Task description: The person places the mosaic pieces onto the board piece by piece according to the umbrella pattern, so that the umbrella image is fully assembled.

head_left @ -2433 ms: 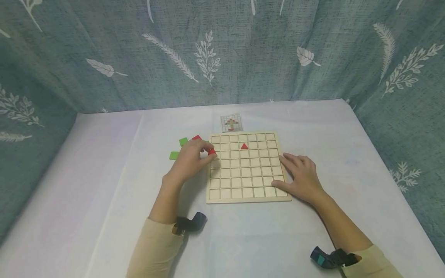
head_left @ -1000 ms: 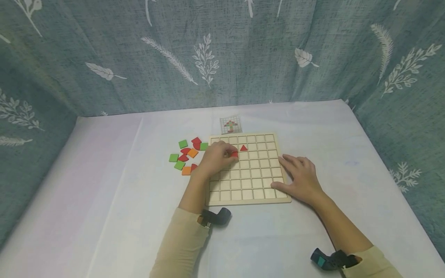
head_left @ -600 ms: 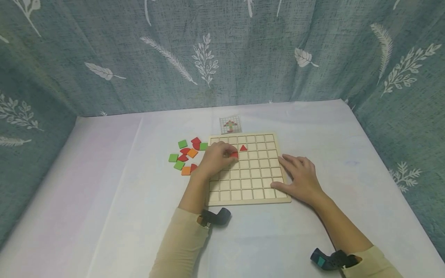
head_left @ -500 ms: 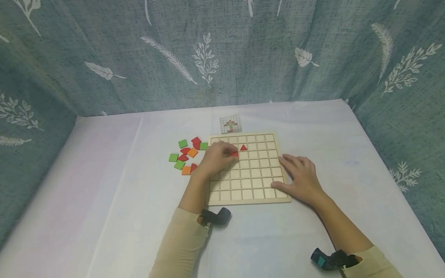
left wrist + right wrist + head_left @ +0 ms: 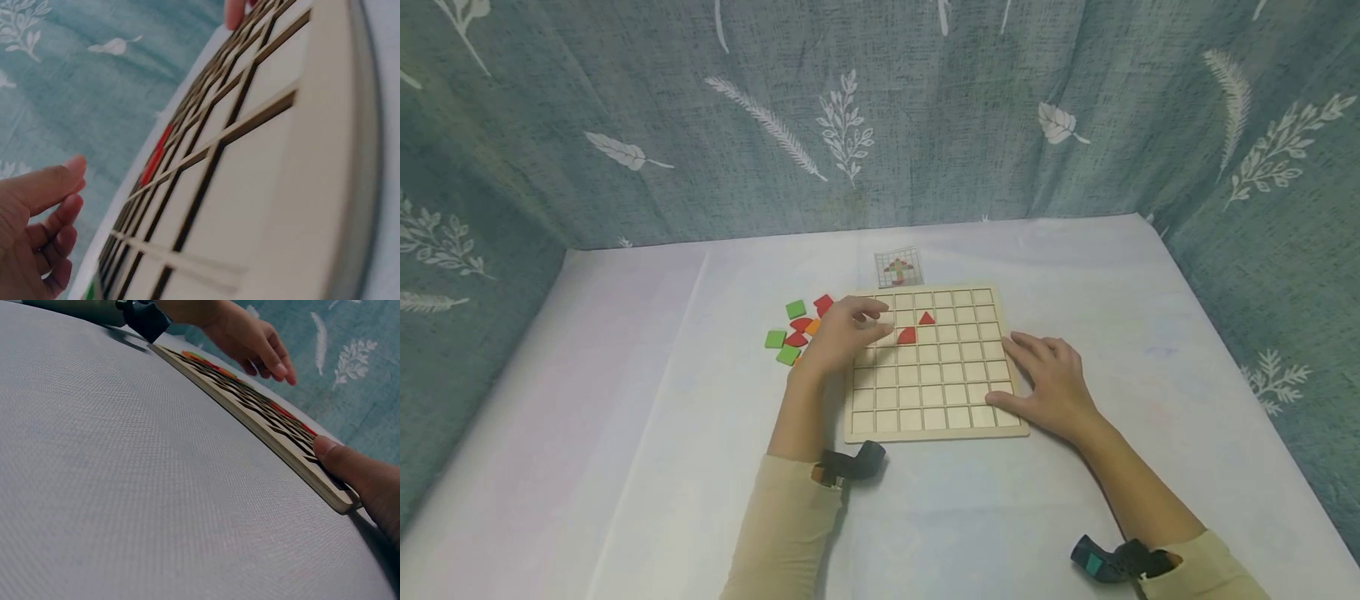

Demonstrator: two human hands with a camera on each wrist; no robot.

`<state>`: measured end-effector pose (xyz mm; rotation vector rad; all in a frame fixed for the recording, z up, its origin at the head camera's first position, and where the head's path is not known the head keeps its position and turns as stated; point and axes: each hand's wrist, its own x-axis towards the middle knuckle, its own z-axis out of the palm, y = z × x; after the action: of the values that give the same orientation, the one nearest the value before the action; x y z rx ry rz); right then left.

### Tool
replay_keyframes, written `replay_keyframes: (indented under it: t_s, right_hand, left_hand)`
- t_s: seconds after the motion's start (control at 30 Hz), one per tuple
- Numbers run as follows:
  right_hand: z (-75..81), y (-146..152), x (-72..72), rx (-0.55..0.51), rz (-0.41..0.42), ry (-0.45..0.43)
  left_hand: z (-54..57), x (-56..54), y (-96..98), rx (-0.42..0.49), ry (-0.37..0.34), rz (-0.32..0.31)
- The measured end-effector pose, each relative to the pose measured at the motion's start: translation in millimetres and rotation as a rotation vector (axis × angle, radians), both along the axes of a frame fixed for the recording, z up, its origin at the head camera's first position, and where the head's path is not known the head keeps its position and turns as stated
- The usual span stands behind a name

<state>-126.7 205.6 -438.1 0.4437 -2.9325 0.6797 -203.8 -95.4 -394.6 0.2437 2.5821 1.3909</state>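
Note:
A wooden grid board [image 5: 936, 435] lies on the table in the head view. Within its cells sit a red quarter-circle tile [image 5: 907, 336] and, one row up to the right, a red triangle tile [image 5: 927, 318]. My left hand [image 5: 837, 337] hovers over the board's upper left part, thumb and fingers parted, just left of the quarter-circle. In the left wrist view that hand [image 5: 37, 219] shows nothing between its fingers. My right hand [image 5: 1051, 385] rests along the board's right edge; the right wrist view shows its thumb [image 5: 337, 456] on the rim.
Loose green tiles [image 5: 776, 339], red ones [image 5: 796, 339] and orange ones lie left of the board, partly hidden by my left hand. Beyond the board is a small pattern card [image 5: 898, 268]. A leaf-print curtain [image 5: 955, 117] closes off the far side of the table.
My left hand brought the red quarter-circle tile from the left onto the board, let go of it in a cell, and drew back left. The right hand has stayed put.

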Motion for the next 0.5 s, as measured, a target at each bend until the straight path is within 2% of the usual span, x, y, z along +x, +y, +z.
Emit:
replay_keyframes:
  t_s: [0.17, 0.3, 0.5]
  right_hand:
    - [-1.1, -2, 0.2, -0.005, -0.003, -0.006]
    - [-1.8, -2, 0.3, -0.01, -0.001, -0.008]
    - [-1.2, -1, 0.0, -0.006, 0.002, -0.006]
  left_hand:
    - [7.6, 5.4, -10.9, -0.023, 0.031, 0.035]
    - [11.4, 6.7, -15.8, -0.034, 0.068, 0.033]
    - [12.5, 11.8, -29.0, -0.026, -0.01, 0.066]
